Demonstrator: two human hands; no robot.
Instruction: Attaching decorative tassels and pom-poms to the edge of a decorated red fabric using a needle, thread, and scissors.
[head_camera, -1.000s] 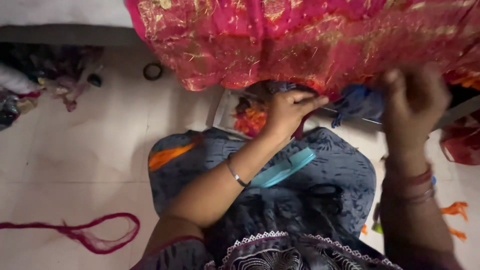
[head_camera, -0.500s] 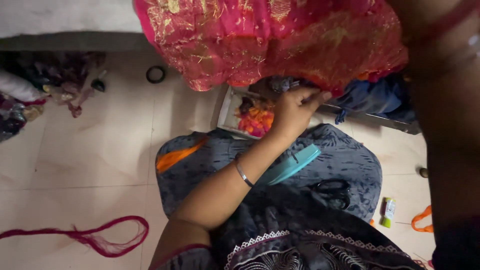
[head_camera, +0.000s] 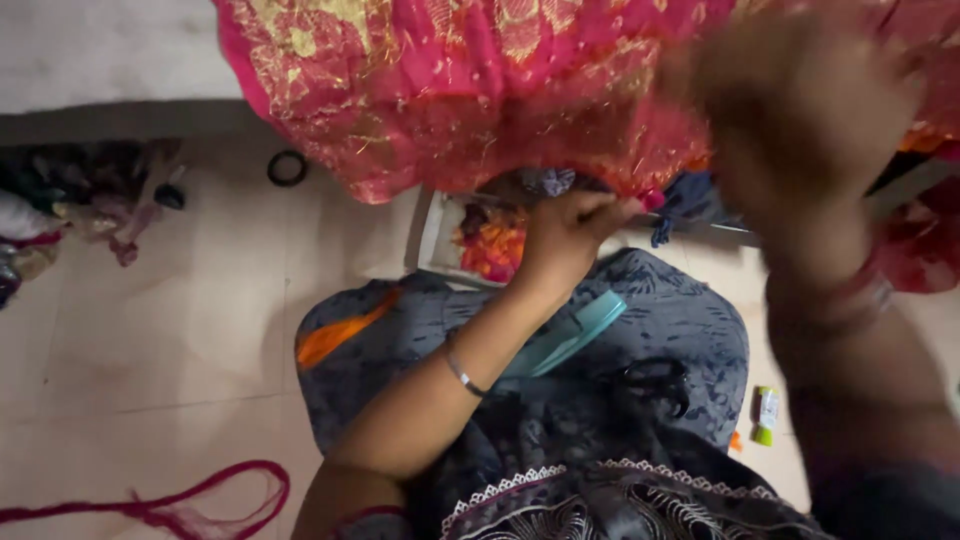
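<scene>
Tray (head_camera: 432, 232): one, white, on the floor under the cloth's edge, just beyond the lap; holds orange and dark fabric scraps (head_camera: 492, 242), count not readable.
Cloth (head_camera: 480, 90): one, pink with gold work, hanging across the top of view, its lower edge over the tray.
Left hand (head_camera: 565, 238): fingers together, pinched on the cloth's lower hem above the tray.
Right hand (head_camera: 800, 130): raised close to the camera, blurred; lies against the cloth, fingers cannot be made out.
Bangles: one thin metal bangle (head_camera: 462, 372) on the left wrist; red ones on the right wrist, blurred.
Lap: one teal strip (head_camera: 565, 335), one pair of dark scissors (head_camera: 655, 380).
Floor: one black ring (head_camera: 287, 167), one pink cord (head_camera: 190, 500), one small green-and-white tube (head_camera: 766, 414), a heap of scraps (head_camera: 70, 205) at left.
</scene>
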